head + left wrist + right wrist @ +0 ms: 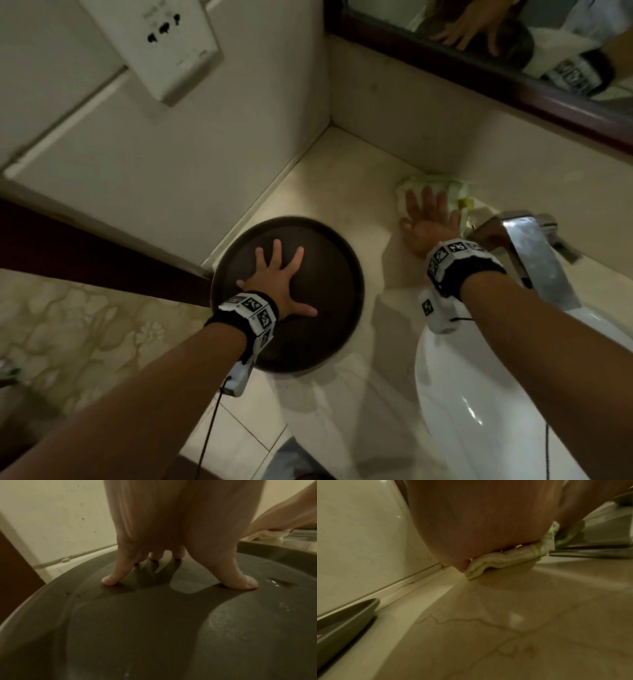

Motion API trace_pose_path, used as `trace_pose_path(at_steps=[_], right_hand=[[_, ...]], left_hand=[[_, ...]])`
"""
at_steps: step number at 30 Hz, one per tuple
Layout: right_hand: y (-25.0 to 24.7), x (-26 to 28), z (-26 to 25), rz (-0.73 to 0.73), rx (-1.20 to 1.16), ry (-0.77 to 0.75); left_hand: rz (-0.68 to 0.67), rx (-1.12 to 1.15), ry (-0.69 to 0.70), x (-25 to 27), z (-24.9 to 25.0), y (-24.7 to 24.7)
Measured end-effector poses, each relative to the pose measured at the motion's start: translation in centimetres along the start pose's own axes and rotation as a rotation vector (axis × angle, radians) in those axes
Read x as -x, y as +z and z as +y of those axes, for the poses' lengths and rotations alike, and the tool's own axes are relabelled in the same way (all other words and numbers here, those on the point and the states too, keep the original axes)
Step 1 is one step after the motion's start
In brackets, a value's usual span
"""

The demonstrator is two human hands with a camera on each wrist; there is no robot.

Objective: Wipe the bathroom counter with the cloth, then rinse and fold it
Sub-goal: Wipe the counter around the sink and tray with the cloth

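A pale, greenish-white cloth (424,185) lies bunched on the beige marble counter (342,198) against the back wall. My right hand (426,219) lies flat on top of it with straight fingers, pressing it down; the right wrist view shows the cloth (505,559) squashed under the palm. My left hand (279,277) is spread flat inside a round dark brown tray (329,240) at the counter's left. In the left wrist view its fingertips (109,581) press on the tray (154,628), which carries a few water drops.
A chrome tap (534,246) stands just right of my right hand, over the white basin (455,394). A framed mirror (479,68) hangs above the back wall. The side wall carries a socket plate (164,44). The tray's rim (351,615) lies close to that wall.
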State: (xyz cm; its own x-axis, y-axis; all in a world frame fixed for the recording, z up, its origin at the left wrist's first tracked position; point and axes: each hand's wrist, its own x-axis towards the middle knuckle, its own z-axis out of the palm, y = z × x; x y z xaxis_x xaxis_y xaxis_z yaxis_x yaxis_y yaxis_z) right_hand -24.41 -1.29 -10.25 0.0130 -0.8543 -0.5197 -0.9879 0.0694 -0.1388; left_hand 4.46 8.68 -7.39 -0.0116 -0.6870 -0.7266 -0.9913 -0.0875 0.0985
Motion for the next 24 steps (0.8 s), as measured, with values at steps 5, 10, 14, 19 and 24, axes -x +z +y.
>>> trace_pose_path(at_steps=[5,10,14,19,24], right_hand=[[0.0,0.2,0.1,0.011,-0.011,-0.017],[0.7,2.1,-0.4,0.016,0.044,-0.04],[4.0,6.2,-1.6,0.035,0.135,-0.13],[7.9,10.6,-3.7,0.018,0.136,-0.319],[7.3,9.8,-2.9,0.034,0.149,-0.361]], left_hand=[[0.009,0.021,0.015,0.4,-0.3,0.1],[0.023,0.013,0.038,1.8,-1.7,2.1],[0.033,0.001,0.057,2.7,-2.9,3.2],[0.022,-0.033,0.067,2.9,-2.9,2.9],[0.023,-0.039,0.066,2.7,-3.0,2.9]])
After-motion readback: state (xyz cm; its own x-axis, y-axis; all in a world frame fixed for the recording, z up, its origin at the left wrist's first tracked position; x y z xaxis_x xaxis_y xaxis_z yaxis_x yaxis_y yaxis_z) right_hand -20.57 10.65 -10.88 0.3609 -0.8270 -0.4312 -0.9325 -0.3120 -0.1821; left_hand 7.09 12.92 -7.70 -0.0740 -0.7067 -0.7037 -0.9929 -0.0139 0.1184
